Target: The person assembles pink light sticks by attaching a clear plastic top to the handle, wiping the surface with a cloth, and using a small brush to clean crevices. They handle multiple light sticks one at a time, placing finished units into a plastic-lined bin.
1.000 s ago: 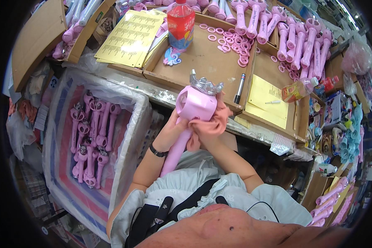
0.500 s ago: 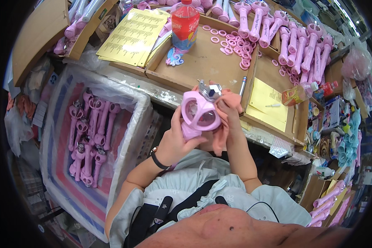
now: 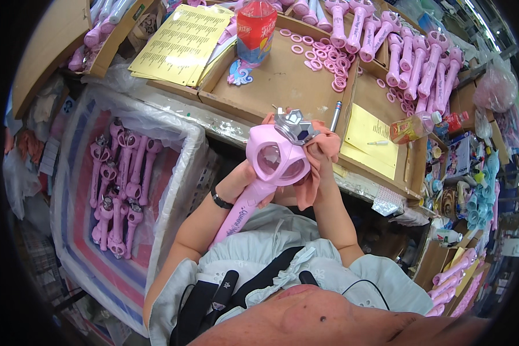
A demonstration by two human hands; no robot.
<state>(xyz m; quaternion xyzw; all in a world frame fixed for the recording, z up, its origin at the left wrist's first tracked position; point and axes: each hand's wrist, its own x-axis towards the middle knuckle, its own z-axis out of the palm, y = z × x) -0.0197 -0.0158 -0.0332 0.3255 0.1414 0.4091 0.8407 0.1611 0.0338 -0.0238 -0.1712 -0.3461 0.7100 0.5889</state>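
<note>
A pink toy wand lies in my left hand, whose fingers close round it just below the head. Its handle slants down toward my lap with dark lettering on it. The rounded head has clear round windows, and a silver faceted crown-like piece tops it. My right hand grips an orange cloth and presses it to the right and far side of the head. The cloth and the wand hide most of the right fingers.
On my left, a plastic-lined bin holds several pink wands. A cardboard tray ahead contains pink rings, a red-capped drink bottle and a pen. Yellow printed sheets lie at the left; more wands are piled at the far right.
The wand has turned in my hands, so its lettered handle now shows pointing down left. My left hand has shifted slightly left and farther away; the cloth stays against the head.
</note>
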